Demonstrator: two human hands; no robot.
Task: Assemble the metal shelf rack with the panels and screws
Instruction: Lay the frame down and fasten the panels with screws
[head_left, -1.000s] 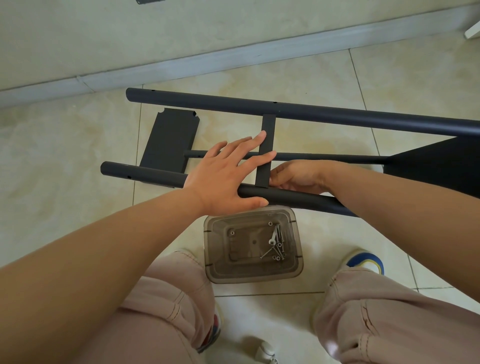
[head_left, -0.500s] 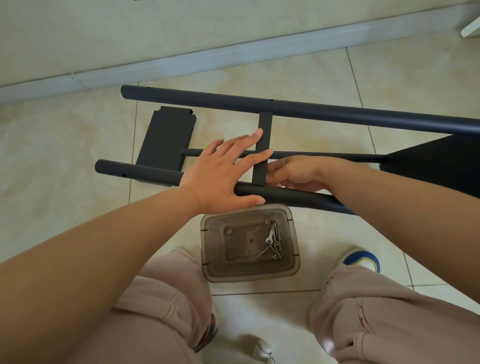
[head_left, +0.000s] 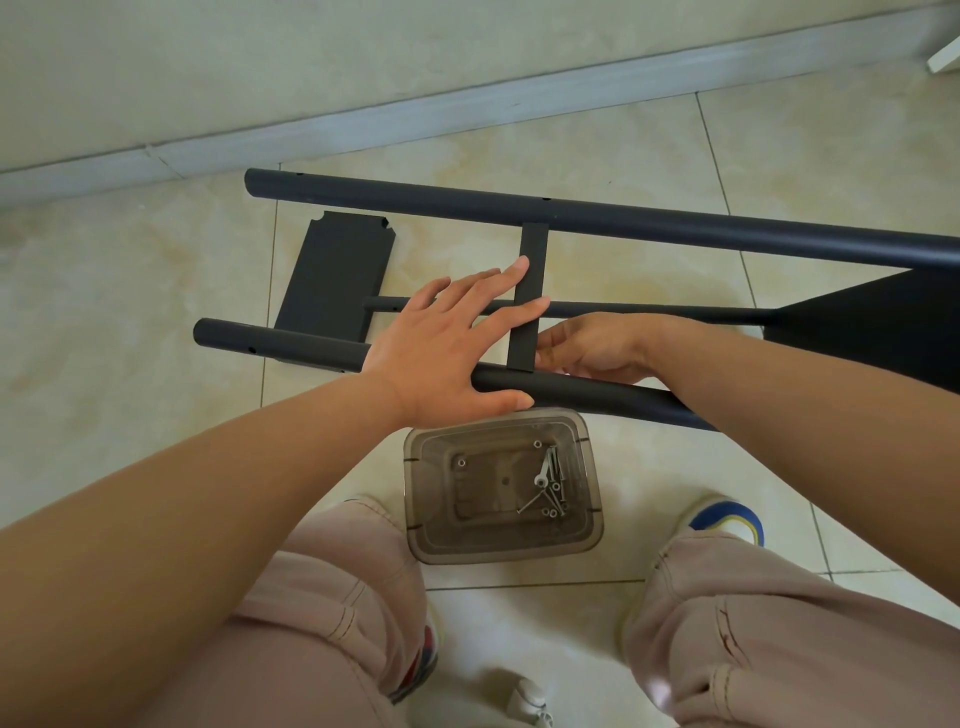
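Observation:
The black rack lies on its side on the tiled floor. Its far tube (head_left: 675, 226) and near tube (head_left: 597, 392) are bridged by a narrow cross panel (head_left: 533, 249). My left hand (head_left: 441, 348) lies flat over the near tube, fingers spread and reaching the cross panel. My right hand (head_left: 597, 348) is behind the near tube, its fingers curled against the cross panel's lower end; whatever they pinch is hidden. A loose panel (head_left: 332, 280) lies flat at the left. Screws (head_left: 550, 483) sit in a clear brown box (head_left: 415, 499).
A thin rod (head_left: 649, 310) runs between the tubes to a wide black panel (head_left: 883, 322) at the right. The wall and skirting stand just beyond the far tube. My knees and a blue shoe (head_left: 727, 519) flank the box.
Both hands keep the same places on the near tube and cross panel. Only the view has shifted slightly.

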